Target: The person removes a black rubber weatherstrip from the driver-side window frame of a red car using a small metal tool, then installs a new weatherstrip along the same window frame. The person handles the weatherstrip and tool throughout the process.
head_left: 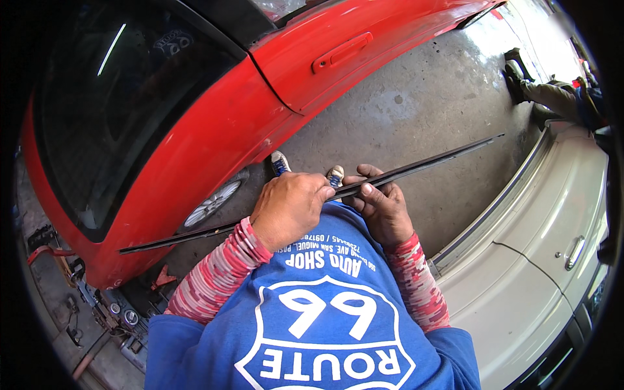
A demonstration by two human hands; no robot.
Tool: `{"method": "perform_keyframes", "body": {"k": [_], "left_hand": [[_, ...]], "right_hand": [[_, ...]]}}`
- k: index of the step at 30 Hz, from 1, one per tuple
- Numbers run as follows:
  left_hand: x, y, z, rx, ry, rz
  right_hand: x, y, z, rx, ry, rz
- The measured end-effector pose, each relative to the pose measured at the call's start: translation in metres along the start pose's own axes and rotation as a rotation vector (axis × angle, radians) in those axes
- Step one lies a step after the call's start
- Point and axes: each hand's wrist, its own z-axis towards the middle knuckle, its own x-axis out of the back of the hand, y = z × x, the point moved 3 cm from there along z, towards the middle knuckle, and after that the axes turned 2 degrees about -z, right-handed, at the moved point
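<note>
Black and slender, the long strip (429, 162) lies aslant across the front of the person's body, held near its middle with both ends free. The left hand (286, 205) is closed over it, back upward, fingers curled round; just beside it, the right hand (383, 207) pinches it between thumb and bent fingers, a lighter hold. With the hands so close together and so much length unsupported, the strip could whip or sag, and uneven twisting could kink it where they meet. If the right thumb slips, that end may drop

The left end reaches across the red car (263, 97), near its lower rear corner; whether it touches I cannot tell. A turn of the body could drag that tip along the paint. It also overlaps the view of the loose parts (123, 318) on the ground, where it might snag if lowered carelessly. The right end hangs over the concrete floor (448, 97), pointing between the pale car (513, 286) and another person's leg (552, 97); a wide swing, with eyes on the hands, could catch either
</note>
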Motion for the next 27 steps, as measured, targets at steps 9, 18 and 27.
{"method": "perform_keyframes", "body": {"k": [9,18,27], "left_hand": [[-0.002,0.002,0.009,-0.004,-0.007,-0.006],[0.015,-0.014,0.008,0.207,-0.19,-0.224],[0.024,-0.016,-0.001,0.28,-0.254,-0.282]], "right_hand": [[0.009,0.007,0.005,-0.058,0.016,0.105],[0.047,-0.026,0.02,0.191,0.192,0.085],[0.071,-0.046,0.022,0.327,0.223,0.123]]}}
